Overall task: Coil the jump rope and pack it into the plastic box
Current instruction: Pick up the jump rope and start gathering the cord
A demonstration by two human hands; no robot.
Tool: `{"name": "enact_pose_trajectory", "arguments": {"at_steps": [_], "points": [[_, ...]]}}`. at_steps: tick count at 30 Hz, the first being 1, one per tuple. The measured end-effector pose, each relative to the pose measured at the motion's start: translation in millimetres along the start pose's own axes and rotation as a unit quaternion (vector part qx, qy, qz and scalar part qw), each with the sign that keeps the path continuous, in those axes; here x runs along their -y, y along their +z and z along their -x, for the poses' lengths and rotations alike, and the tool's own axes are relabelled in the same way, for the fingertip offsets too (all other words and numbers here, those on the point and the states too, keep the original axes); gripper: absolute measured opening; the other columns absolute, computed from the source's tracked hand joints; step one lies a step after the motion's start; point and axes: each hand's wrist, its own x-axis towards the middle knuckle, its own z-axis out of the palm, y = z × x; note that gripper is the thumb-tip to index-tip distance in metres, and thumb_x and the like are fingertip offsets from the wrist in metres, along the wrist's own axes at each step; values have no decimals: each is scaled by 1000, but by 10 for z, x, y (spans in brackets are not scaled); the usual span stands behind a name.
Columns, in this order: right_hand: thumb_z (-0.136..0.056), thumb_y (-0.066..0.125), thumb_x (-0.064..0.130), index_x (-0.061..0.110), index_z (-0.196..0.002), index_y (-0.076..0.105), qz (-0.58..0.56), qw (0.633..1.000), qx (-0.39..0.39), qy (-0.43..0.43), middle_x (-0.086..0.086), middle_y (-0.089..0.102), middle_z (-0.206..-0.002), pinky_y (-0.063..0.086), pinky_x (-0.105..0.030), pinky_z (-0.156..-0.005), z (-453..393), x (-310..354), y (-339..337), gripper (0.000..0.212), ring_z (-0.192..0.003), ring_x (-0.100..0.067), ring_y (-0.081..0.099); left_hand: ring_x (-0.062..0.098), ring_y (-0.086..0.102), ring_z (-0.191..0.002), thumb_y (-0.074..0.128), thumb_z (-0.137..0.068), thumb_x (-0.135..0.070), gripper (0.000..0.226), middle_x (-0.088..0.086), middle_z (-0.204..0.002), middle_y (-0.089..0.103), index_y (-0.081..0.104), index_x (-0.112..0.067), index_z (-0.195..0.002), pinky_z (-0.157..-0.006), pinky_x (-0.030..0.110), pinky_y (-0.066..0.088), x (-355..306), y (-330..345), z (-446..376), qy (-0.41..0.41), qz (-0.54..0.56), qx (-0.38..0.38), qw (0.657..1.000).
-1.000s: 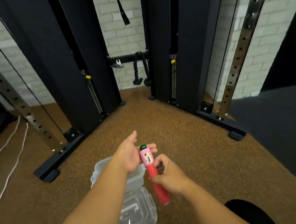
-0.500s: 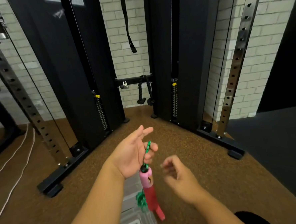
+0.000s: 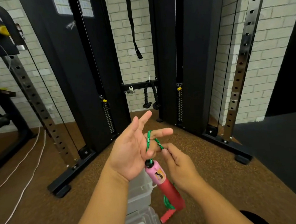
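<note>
Looping over the spread fingers of the left hand [image 3: 129, 152], the green rope [image 3: 148, 143] is hanging down to a pink-and-red handle [image 3: 161, 180] — just above the plastic box [image 3: 140, 197]. Beside that handle, the right hand [image 3: 179, 165] is pinching the rope between its fingertips — the second handle [image 3: 167, 217] is dangling lower.

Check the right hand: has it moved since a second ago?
Yes. The right hand let go of the red handle and rose to pinch the green rope beside the left hand, above the plastic box.
</note>
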Motion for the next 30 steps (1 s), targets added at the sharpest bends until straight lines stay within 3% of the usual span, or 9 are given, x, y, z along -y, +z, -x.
{"name": "enact_pose_trajectory", "arguments": {"at_steps": [3, 5, 9, 14, 17, 21, 24, 27, 30], "points": [[-99, 46, 27, 30, -105, 63, 49, 998, -3, -38, 15, 64, -81, 45, -24, -63, 19, 76, -29, 18, -74, -4, 57, 19, 64, -67, 51, -89, -26, 61, 28, -124, 62, 34, -33, -147, -74, 33, 47, -6, -6, 33, 24, 9, -21, 999], [-99, 45, 29, 30, -100, 60, 81, 995, 9, -58, 15, 61, -81, 44, -23, -62, 34, 139, -45, 14, -73, -3, 56, 31, 69, -92, 49, -89, -24, 62, 30, -127, 60, 32, -32, -148, -85, 36, 54, -15, -7, 55, 33, 34, -20, 999], [-100, 41, 28, 33, -98, 51, 173, 978, 64, -94, 21, 51, -82, 36, -21, -67, 77, 291, -69, 11, -79, 0, 48, 43, 53, -125, 41, -93, -35, 59, 32, -134, 53, 27, -30, -150, -107, 48, 38, -65, 8, 106, 35, 70, -26, 997], [-98, 45, 16, 27, -126, 52, 233, 963, 81, -106, 8, 62, -111, 49, -32, -85, 98, 438, -105, 31, -98, -12, 55, 43, 53, -125, 45, -90, -30, 60, 30, -134, 54, 31, -33, -149, -106, 50, 41, -100, -5, 138, 44, 67, -55, 995], [-97, 49, 21, 26, -115, 58, 247, 957, 94, -117, 6, 64, -104, 51, -42, -80, 81, 498, -169, 21, -92, -18, 59, 43, 56, -122, 56, -81, -32, 71, 26, -137, 53, 33, -40, -147, -108, 54, 38, -96, -30, 153, 41, 33, -60, 997], [-93, 56, 36, 26, -87, 56, 257, 951, 102, -135, 22, 48, -79, 42, -23, -66, 62, 631, -248, 12, -74, 1, 47, 41, 58, -120, 47, -89, -32, 58, 22, -140, 51, 35, -47, -144, -107, 55, 38, -93, -27, 173, -5, -25, -43, 999], [-91, 61, 33, 29, -96, 62, 237, 953, 130, -135, 32, 44, -88, 39, -10, -72, 45, 721, -273, 7, -79, 10, 47, 34, 64, -114, 47, -95, -6, 62, 18, -137, 54, 37, -42, -144, -96, 50, 48, -79, -3, 179, -30, -95, -44, 994], [-93, 58, 28, 26, -102, 65, 224, 952, 166, -123, 28, 44, -86, 35, -9, -70, 21, 767, -329, 12, -79, 10, 46, 23, 62, -118, 39, -90, 22, 81, 11, -138, 55, 41, -42, -141, -96, 44, 52, -78, -11, 170, -28, -176, -89, 980], [-95, 54, 28, 25, -94, 64, 233, 948, 173, -130, 16, 48, -84, 33, -18, -68, 10, 800, -398, 10, -77, 2, 47, 17, 56, -125, 37, -85, 27, 88, 7, -140, 55, 42, -45, -136, -109, 47, 40, -101, -42, 184, -19, -214, -113, 970]]}}
